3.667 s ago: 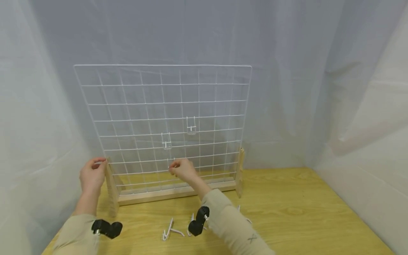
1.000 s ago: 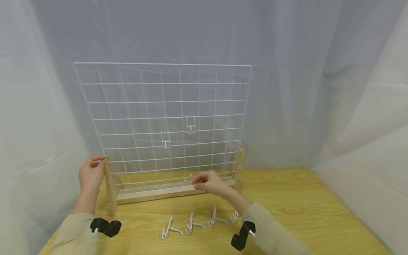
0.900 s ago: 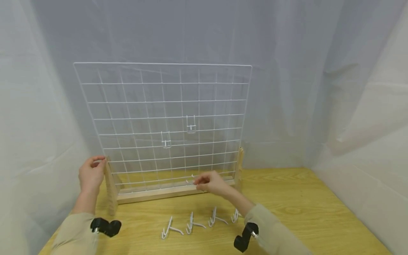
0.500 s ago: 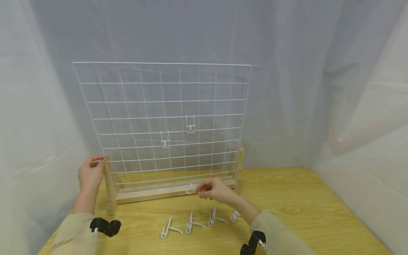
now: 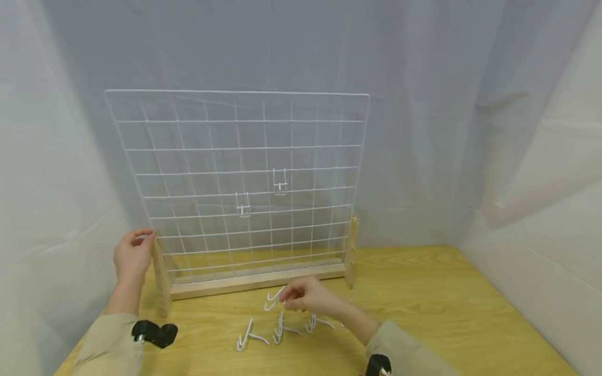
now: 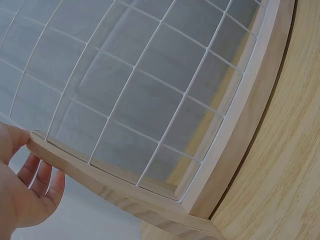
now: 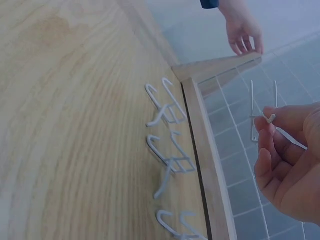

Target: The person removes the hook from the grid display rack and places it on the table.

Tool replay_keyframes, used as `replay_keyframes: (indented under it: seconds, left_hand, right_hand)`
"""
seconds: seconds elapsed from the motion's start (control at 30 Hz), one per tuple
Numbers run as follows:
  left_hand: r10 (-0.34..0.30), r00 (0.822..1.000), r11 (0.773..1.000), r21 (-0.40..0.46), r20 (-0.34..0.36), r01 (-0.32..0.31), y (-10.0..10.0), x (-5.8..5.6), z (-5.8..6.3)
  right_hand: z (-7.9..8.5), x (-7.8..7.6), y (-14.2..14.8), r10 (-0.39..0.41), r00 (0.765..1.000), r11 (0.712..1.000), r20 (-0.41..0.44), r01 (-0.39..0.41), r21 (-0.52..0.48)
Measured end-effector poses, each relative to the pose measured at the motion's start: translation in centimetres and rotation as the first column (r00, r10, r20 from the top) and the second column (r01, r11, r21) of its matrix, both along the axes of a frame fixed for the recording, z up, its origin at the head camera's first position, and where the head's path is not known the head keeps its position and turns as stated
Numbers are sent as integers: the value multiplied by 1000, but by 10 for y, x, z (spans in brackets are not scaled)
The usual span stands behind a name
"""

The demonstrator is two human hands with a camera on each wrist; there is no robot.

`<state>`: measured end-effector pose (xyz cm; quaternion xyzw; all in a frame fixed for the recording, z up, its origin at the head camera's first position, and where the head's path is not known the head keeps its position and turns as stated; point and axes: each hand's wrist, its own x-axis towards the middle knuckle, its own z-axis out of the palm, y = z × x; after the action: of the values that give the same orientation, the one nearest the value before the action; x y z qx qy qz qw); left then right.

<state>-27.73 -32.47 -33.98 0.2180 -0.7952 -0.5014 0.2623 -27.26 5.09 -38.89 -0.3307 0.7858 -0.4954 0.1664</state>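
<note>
A white wire grid panel (image 5: 267,149) stands upright in a pale wooden stand (image 5: 211,290) with a post at each side. My left hand (image 5: 133,256) pinches the top end of the left post; in the left wrist view its fingertips (image 6: 20,136) lie right at the wood. My right hand (image 5: 312,297) pinches a white wire hook (image 7: 253,127) between thumb and index finger, its two prongs pointing away. This hook is off the grid, in front of the base bar. Two similar hooks, one higher (image 5: 280,183) and one lower (image 5: 243,206), hang on the panel's middle.
Several more white hooks lie in a row on the wooden table, among them a left one (image 5: 250,334), a second one (image 5: 280,329) and a third one (image 5: 312,324). My right forearm partly covers the rightmost. Pale sheeting (image 5: 423,156) surrounds the table.
My right hand has come away from the lower grid with the hook, dropping and moving toward me to just above the row of hooks. My left hand has stayed at the post.
</note>
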Motion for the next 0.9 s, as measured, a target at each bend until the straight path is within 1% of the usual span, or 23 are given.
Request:
replay_keyframes:
  seconds: [0.27,0.5,0.73,0.9]
  left_hand:
    - [0,1000,1000,13,8,0,0,0,-1]
    - [-2,1000,1000,10,19,1,-1,-1,-1]
    - [-10,1000,1000,11,20,9,-2,-1,0]
    - [-8,1000,1000,7,12,8,-1,-1,2]
  right_hand:
    - [-11,13,-12,34,999,999,40,-34,2]
    - [-20,21,-19,75,994,997,77,-73,-37]
    - [-25,29,-25,60,993,998,97,-61,10]
    - [-31,34,-30,82,990,996,112,-86,27]
